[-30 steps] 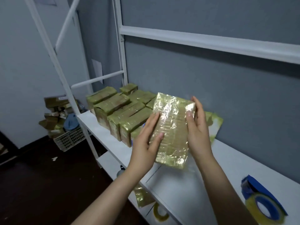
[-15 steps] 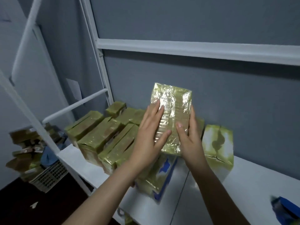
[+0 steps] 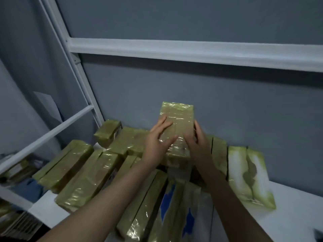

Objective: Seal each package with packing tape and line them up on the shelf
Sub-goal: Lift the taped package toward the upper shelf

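A package [image 3: 176, 113] wrapped in shiny yellowish tape stands upright between my hands, close to the grey wall and above the back row of packages. My left hand [image 3: 157, 140] lies flat on its front face with the fingers spread. My right hand [image 3: 196, 142] grips its right edge, thumb on the front and fingers round the side. Several taped packages [image 3: 83, 173] lie side by side on the white shelf [image 3: 297, 212] to the left and below. The package's lower end is hidden behind my hands.
A green-and-white package [image 3: 248, 175] leans against the wall at the right. Packages with blue print [image 3: 174, 206] lie near the front. A white shelf rail [image 3: 192, 51] runs overhead. A basket [image 3: 21, 222] of more packages sits on the floor at left.
Both hands have carried the package up and back toward the wall, over the row of taped packages. The view has turned left, so the tape dispenser has slid out at the right.
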